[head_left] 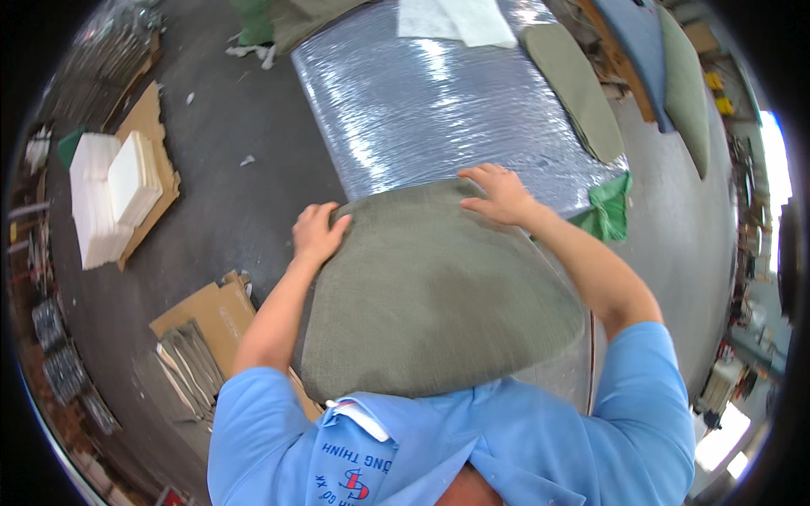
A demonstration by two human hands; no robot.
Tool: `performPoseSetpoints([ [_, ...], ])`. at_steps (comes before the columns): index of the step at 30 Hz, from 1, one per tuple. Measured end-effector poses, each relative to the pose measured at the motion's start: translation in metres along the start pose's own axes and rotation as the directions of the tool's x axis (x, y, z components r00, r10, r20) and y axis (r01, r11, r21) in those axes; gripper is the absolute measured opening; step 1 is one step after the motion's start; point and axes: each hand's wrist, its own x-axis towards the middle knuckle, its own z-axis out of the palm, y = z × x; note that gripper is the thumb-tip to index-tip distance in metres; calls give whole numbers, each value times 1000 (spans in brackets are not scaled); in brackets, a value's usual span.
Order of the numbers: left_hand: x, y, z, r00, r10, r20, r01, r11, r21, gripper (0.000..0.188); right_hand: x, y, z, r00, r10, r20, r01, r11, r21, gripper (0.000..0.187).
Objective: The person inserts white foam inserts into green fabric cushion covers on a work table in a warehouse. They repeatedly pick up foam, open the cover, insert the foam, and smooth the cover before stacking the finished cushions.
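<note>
A grey-green fabric seat cushion [422,287] with rounded corners lies in front of my chest, its near edge against my blue shirt. My left hand [318,233] grips its far left corner, thumb on top and fingers at the edge. At the far right part of the same edge, my right hand [499,196] holds on, with the thumb on the fabric and fingers bent over the rim. The undersides of both grips are hidden. A darker patch shows on the cushion's right half.
Beyond the cushion is a table wrapped in shiny plastic film [422,101], bearing a long green cushion [574,88] and white sheets [460,18]. Green plastic [609,209] hangs at its corner. White foam blocks [110,185] and folded fabric [187,367] lie left on cardboard.
</note>
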Motion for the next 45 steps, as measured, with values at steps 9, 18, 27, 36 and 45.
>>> performPoseSetpoints([
  [9, -168, 49, -94, 987, -139, 80, 104, 174, -979, 63, -204, -15, -68, 993, 82, -83, 60, 251, 966, 80],
  [18, -115, 33, -84, 948, -268, 172, 115, -216, -970, 67, -119, 24, 23, 958, 259, -123, 188, -243, 952, 93],
  [27, -78, 39, -73, 891, -407, 202, 13, -421, -907, 55, -80, 52, 42, 905, 424, 42, 103, -313, 944, 72],
  [36, -78, 28, -63, 812, -556, 178, -101, -434, -895, 29, -59, 52, 60, 821, 570, 34, 273, -443, 854, 49],
  [45, -75, 51, -75, 783, -600, 167, -105, -391, -914, 31, -68, 58, 61, 690, 717, -95, 249, -113, 962, 56],
])
